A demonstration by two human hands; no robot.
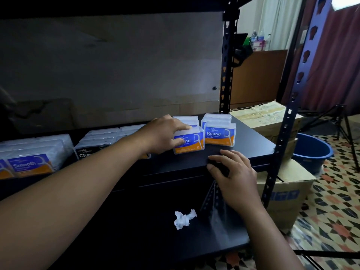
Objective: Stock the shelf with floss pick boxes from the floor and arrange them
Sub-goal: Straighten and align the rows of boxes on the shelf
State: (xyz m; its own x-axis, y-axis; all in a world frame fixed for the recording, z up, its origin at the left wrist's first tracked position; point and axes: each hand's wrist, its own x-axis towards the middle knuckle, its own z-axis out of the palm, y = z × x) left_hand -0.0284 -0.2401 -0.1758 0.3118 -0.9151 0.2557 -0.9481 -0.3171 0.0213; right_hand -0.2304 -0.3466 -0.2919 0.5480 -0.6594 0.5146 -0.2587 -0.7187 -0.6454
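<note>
Gripped the near Round box (191,143) with the left hand (161,137), thumb across its label, at the shelf's (243,147) right end. Rested the right hand (233,176) on the shelf's near edge, fingers bent; could not tell whether holding anything. Counted two rows of Round boxes (220,136), rear ones mostly hidden. Left: black boxes (86,152) behind the forearm (109,164), Smooth boxes (31,164) cut off. Below, one crumpled paper (184,219).

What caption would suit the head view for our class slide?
Left hand grips a Round box on the shelf; right hand rests on its edge.
</note>
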